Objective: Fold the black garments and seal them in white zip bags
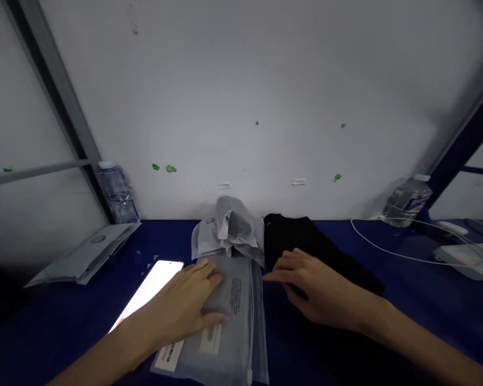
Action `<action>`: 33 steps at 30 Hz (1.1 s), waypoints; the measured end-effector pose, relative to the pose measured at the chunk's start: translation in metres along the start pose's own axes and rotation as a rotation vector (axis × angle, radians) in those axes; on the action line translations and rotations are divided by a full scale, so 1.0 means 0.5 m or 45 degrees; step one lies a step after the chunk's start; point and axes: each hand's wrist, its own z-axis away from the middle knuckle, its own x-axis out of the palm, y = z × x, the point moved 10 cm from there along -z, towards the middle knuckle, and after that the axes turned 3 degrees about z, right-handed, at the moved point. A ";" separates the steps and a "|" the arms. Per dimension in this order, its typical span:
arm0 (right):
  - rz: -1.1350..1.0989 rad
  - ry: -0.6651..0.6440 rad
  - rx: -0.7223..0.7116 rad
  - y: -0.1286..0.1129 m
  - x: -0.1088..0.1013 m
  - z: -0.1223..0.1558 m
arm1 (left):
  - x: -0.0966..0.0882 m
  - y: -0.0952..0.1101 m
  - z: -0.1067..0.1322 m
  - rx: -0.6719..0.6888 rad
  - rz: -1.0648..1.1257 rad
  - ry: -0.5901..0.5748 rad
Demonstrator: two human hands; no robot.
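My left hand [189, 305] lies flat on a grey plastic packing bag [229, 321] with printed text and a white label, fingers stretched out over its left half. My right hand [314, 289] hovers just right of the bag, fingers loosely extended toward its edge, over the near end of a folded black garment [306, 241]. Neither hand grips anything. Behind the bag sits a crumpled pile of grey bags [229, 228] against the wall.
A lit phone [151, 289] lies left of the bag on the blue table [426, 305]. Flat grey bags [84, 257] rest at far left. Water bottles stand at left [116, 193] and right [406, 201]. A white cable [386, 249] runs to a white device [467, 260].
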 end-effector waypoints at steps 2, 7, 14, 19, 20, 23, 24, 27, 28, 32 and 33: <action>0.014 -0.076 -0.053 -0.028 0.029 0.003 | 0.006 -0.010 0.006 -0.020 0.043 -0.056; 0.093 -0.151 -0.112 -0.050 0.068 0.008 | 0.020 -0.024 0.018 -0.023 0.156 -0.146; 0.049 -0.159 -0.142 -0.050 0.063 0.012 | 0.035 -0.012 0.023 -0.043 0.164 -0.202; 0.009 -0.144 -0.163 -0.062 0.063 0.017 | 0.042 -0.016 0.025 -0.089 0.202 -0.213; -0.006 -0.134 -0.160 -0.063 0.060 0.017 | 0.043 -0.017 0.025 -0.083 0.210 -0.206; -0.081 -0.081 -0.138 -0.056 0.036 0.015 | 0.041 -0.019 0.026 -0.058 0.221 -0.190; -0.108 -0.035 -0.112 -0.045 0.022 0.013 | 0.039 -0.020 0.026 -0.051 0.221 -0.183; -0.116 0.180 0.050 0.020 -0.032 0.010 | 0.022 -0.014 0.026 -0.012 0.233 -0.134; -0.081 0.246 0.114 0.048 -0.046 0.011 | 0.014 -0.010 0.025 0.007 0.243 -0.106; 0.187 0.405 0.414 0.161 -0.061 0.026 | -0.013 0.006 0.019 0.044 0.277 -0.018; 0.194 0.400 0.421 0.178 -0.054 0.025 | -0.016 0.009 0.017 0.046 0.275 -0.007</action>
